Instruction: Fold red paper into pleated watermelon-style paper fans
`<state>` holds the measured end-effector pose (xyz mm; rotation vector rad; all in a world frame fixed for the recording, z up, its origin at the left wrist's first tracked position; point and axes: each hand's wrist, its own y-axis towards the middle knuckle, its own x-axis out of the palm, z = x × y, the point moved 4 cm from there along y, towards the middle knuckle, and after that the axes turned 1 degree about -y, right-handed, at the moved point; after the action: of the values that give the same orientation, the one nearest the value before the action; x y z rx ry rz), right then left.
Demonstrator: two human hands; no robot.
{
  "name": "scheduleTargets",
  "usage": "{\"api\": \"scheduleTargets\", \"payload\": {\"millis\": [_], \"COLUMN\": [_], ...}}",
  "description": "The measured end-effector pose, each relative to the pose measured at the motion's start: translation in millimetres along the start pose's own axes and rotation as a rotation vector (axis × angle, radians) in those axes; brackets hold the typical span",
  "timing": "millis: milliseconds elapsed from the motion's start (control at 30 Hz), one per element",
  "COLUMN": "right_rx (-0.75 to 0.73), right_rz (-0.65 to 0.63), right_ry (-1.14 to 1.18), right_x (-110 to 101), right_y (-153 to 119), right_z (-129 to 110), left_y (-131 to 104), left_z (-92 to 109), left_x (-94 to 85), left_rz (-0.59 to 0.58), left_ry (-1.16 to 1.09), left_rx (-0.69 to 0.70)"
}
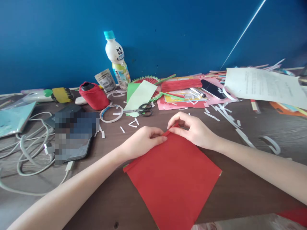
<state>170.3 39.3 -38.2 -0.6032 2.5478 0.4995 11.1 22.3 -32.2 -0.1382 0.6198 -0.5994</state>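
Note:
A large red paper sheet (175, 175) lies turned like a diamond on the dark table. Its upper left edge is folded into a narrow strip. My left hand (145, 140) is closed on that folded edge, thumb on top. Right beside it, near the top corner, my right hand (189, 127) pinches the same strip between thumb and fingers. The two hands' fingertips nearly meet.
Behind the hands lie black scissors (145, 110), a tape roll (111, 114), pale green paper (141, 95) and white paper scraps. A bottle (117, 59) stands by the blue wall. At left are a phone (79, 137) and cables; a printed sheet (259, 84) is at right.

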Motion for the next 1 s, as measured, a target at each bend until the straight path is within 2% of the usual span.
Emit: {"api": "scheduleTargets", "payload": {"millis": [133,300,467,633,1000], "right_rx": [0.175,0.283,0.335,0.333,0.331], "right_rz": [0.002,-0.061,-0.07,-0.059,-0.062], "right_ry": [0.118,0.229,0.279,0.34,0.415], "right_x": [-3.0,-1.0,1.7,1.0,2.3], "right_y": [-0.2,-1.9,-4.8,-6.6,-6.8], "right_z": [-0.3,-2.2,-1.1,1.0,-1.8], "left_y": [-0.1,-1.2,-3.7,-4.3,-4.4], "left_z": [-5.4,-6.7,-1.6,1.9,2.1], "left_x": [0.6,2.5,3.2,3.3,3.3], "left_rz": [0.008,-0.027,0.026,0.076,0.088], "left_ry": [-0.233,-0.297,-0.265,-0.211,-0.154], "left_rx": [-0.101,-0.13,-0.115,-0.027,0.061]}}
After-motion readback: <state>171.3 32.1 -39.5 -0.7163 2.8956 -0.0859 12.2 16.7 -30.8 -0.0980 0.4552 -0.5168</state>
